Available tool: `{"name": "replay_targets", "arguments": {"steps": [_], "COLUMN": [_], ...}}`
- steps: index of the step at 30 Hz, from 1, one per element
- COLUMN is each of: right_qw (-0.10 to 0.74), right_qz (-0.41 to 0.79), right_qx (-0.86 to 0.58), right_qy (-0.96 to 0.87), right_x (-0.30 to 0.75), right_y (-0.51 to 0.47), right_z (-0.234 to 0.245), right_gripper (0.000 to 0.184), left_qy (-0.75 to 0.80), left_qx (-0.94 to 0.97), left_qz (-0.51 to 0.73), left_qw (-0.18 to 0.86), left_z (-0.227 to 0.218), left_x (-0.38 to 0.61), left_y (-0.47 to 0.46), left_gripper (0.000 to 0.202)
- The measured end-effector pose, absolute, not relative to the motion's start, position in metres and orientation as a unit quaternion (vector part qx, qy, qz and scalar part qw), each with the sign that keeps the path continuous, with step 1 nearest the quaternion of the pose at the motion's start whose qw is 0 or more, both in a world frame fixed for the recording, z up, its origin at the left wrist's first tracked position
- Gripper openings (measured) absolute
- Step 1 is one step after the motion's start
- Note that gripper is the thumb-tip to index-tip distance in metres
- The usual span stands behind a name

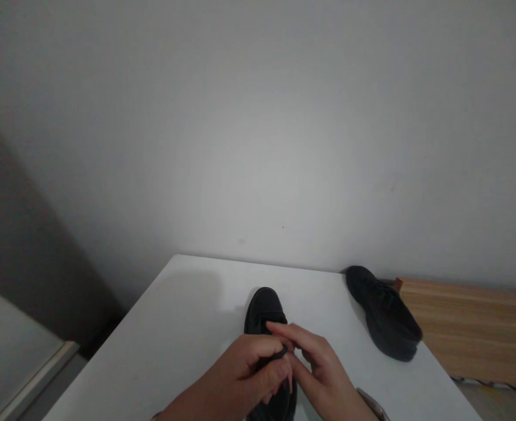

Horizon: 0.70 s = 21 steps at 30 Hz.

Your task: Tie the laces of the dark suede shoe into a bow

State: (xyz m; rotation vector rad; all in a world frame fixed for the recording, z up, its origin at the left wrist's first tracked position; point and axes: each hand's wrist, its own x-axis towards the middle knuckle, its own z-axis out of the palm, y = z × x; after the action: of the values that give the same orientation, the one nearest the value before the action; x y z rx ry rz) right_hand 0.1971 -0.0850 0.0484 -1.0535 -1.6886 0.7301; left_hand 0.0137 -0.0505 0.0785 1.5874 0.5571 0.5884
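Observation:
A black shoe (265, 302) rests on the white table with its toe pointing away from me. Over its lacing area both of my hands meet, hiding much of its middle. My left hand (258, 365) is closed, with a black shoelace (279, 354) pinched between thumb and forefinger. Close against it, my right hand (312, 359) has its fingers bent and drawn together at the lace. What its fingertips grip is partly hidden behind the left hand.
A second black shoe (383, 313) with laces lies at the table's right edge. A plain pale wall (258, 134) rises behind the white table (174, 327). To the right, beyond the table, is a wood-grain surface (481, 327). A pale panel (12, 351) stands at the lower left.

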Motion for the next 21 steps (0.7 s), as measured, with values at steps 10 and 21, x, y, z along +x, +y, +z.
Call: {"name": "replay_targets", "arguments": {"steps": [10, 21], "right_qw": [0.668, 0.782], "right_qz": [0.451, 0.41], "right_qx": [-0.414, -0.337], "right_qy": [-0.424, -0.325], "right_x": [0.227, 0.249], "right_y": [-0.044, -0.038], "right_z": [0.033, 0.042], "right_gripper": [0.024, 0.025], "left_qy": [0.225, 0.375], "left_qx": [0.529, 0.757], "left_qz": [0.447, 0.425], "left_qw": [0.685, 0.325], "left_z": [0.054, 0.026], "left_x": [-0.021, -0.042], "left_y": [-0.004, 0.028], "left_gripper": [0.032, 0.013]}}
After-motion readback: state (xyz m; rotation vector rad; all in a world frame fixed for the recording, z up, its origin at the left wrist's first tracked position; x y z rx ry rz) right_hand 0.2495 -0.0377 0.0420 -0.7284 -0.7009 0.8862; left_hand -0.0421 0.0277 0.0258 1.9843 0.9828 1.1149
